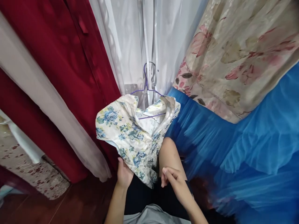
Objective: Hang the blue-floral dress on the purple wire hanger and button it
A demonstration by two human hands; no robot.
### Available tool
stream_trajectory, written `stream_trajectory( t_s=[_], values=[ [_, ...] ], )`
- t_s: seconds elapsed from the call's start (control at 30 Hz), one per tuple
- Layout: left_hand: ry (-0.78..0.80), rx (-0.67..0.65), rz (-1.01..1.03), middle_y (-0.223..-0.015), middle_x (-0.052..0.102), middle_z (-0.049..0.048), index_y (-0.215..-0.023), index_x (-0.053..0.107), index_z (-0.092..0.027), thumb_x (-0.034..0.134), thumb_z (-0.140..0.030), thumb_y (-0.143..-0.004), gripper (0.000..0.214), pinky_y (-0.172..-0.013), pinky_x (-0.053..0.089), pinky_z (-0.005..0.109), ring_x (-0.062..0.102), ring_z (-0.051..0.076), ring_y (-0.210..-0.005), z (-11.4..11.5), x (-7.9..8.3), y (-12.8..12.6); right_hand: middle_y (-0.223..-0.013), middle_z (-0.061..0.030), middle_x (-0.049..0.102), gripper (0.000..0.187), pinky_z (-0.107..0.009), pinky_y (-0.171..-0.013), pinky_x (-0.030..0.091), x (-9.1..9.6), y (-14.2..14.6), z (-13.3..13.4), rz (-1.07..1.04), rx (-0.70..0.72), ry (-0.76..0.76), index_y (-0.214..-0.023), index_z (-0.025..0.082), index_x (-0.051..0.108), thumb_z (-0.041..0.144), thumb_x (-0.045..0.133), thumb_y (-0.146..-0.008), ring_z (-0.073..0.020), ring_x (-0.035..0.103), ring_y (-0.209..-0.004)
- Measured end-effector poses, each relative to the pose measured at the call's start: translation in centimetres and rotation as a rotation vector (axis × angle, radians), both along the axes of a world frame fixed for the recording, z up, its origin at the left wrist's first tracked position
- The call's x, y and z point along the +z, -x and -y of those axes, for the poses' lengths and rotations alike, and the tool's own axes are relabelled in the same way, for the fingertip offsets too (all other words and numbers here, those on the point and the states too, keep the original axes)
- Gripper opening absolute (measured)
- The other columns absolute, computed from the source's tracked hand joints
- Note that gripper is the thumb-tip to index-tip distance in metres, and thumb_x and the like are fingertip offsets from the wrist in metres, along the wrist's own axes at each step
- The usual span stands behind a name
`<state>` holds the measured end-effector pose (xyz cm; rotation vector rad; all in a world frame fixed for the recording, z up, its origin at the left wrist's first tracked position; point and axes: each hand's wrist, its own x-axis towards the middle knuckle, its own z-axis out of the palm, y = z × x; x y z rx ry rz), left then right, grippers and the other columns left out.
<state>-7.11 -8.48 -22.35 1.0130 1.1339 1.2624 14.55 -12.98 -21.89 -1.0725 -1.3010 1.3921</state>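
Observation:
A white sleeveless blouse (133,137) with blue and yellow-green flowers hangs on a purple hanger (146,82), tilted, its neckline facing up. My left hand (125,174) is at the blouse's lower left edge; the thumb shows beside the cloth and the fingers go behind it. Just right of the lower hem, above my thigh, is my right hand (173,180) with its fingers curled in. Whether anything is between those fingers is hidden. The blouse hangs in front of my bare knee (169,152).
Long dark red cloth (58,62) and a pale strip (58,115) hang on the left. White sheer fabric (126,40) hangs behind the hanger. To the right are a beige floral garment (233,59) and blue tulle (257,149). Reddish-brown floor (77,202) shows at lower left.

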Motion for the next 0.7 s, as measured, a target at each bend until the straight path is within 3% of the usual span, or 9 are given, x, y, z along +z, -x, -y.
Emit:
stream_trajectory(
  t_s=[0.07, 0.13, 0.27, 0.37, 0.47, 0.57, 0.7],
  values=[
    [-0.005, 0.099, 0.056, -0.134, 0.068, 0.0083, -0.133, 0.065, -0.032, 0.075, -0.066, -0.074, 0.069, -0.114, 0.043, 0.048, 0.056, 0.034, -0.133, 0.7, -0.4, 0.1, -0.059, -0.0016, 0.063, 0.052, -0.029, -0.058, 0.043, 0.7, 0.1, -2.2, 0.029, 0.008, -0.012, -0.075, 0.018, 0.063, 0.064, 0.050, -0.097, -0.0173, 0.058, -0.057],
    [-0.032, 0.172, 0.041, -0.131, 0.070, 0.0065, -0.132, 0.066, -0.030, 0.087, -0.049, -0.066, 0.072, -0.118, 0.040, 0.044, 0.055, 0.034, -0.135, 0.9, -0.5, -0.6, -0.063, -0.0012, 0.064, 0.052, -0.029, -0.057, 0.043, 1.9, 0.3, -4.7, 0.071, 0.000, -0.046, -0.085, 0.019, 0.064, 0.066, 0.047, -0.098, -0.0175, 0.058, -0.058],
    [-0.002, 0.218, 0.101, -0.135, 0.068, 0.0056, -0.124, 0.069, -0.027, 0.082, -0.034, -0.068, 0.058, -0.117, 0.041, 0.040, 0.054, 0.032, -0.137, 1.0, -0.5, -3.4, -0.069, -0.0015, 0.064, 0.052, -0.030, -0.062, 0.044, 4.5, 0.9, -8.1, 0.117, 0.035, -0.163, -0.085, 0.019, 0.062, 0.064, 0.043, -0.100, -0.0181, 0.058, -0.065],
    [0.053, 0.174, 0.225, -0.130, 0.071, 0.0065, -0.120, 0.071, -0.025, 0.079, -0.032, -0.067, 0.054, -0.114, 0.044, 0.041, 0.059, 0.033, -0.132, 1.1, -0.6, -4.3, -0.061, 0.0009, 0.056, 0.048, -0.029, -0.061, 0.040, 5.3, 1.9, -8.3, 0.049, 0.051, -0.210, -0.075, 0.020, 0.058, 0.056, 0.045, -0.103, -0.0158, 0.051, -0.060],
    [0.060, 0.194, 0.244, -0.129, 0.072, 0.0088, -0.123, 0.069, -0.022, 0.081, -0.029, -0.067, 0.058, -0.116, 0.043, 0.045, 0.059, 0.034, -0.131, 0.6, -0.7, -2.8, -0.057, 0.0028, 0.049, 0.045, -0.028, -0.057, 0.035, 4.9, 2.8, -7.4, -0.037, -0.033, -0.247, -0.071, 0.019, 0.059, 0.050, 0.048, -0.103, -0.0139, 0.045, -0.056],
    [0.060, 0.348, 0.252, -0.129, 0.071, 0.0097, -0.125, 0.067, -0.019, 0.082, -0.024, -0.066, 0.062, -0.120, 0.037, 0.047, 0.056, 0.033, -0.134, -0.1, -0.6, 0.2, -0.054, 0.0027, 0.048, 0.046, -0.028, -0.056, 0.033, 4.1, 3.2, -6.9, -0.060, -0.107, -0.270, -0.065, 0.019, 0.059, 0.047, 0.051, -0.101, -0.0133, 0.044, -0.054],
    [0.094, 0.394, 0.332, -0.129, 0.071, 0.0084, -0.124, 0.068, -0.021, 0.079, -0.018, -0.064, 0.061, -0.119, 0.038, 0.048, 0.056, 0.033, -0.135, -0.1, 0.2, 1.9, -0.053, 0.0031, 0.051, 0.041, -0.028, -0.053, 0.032, 3.2, 3.6, -7.5, -0.094, -0.090, -0.185, -0.072, 0.021, 0.059, 0.050, 0.052, -0.099, -0.0136, 0.045, -0.051]
  ],
)
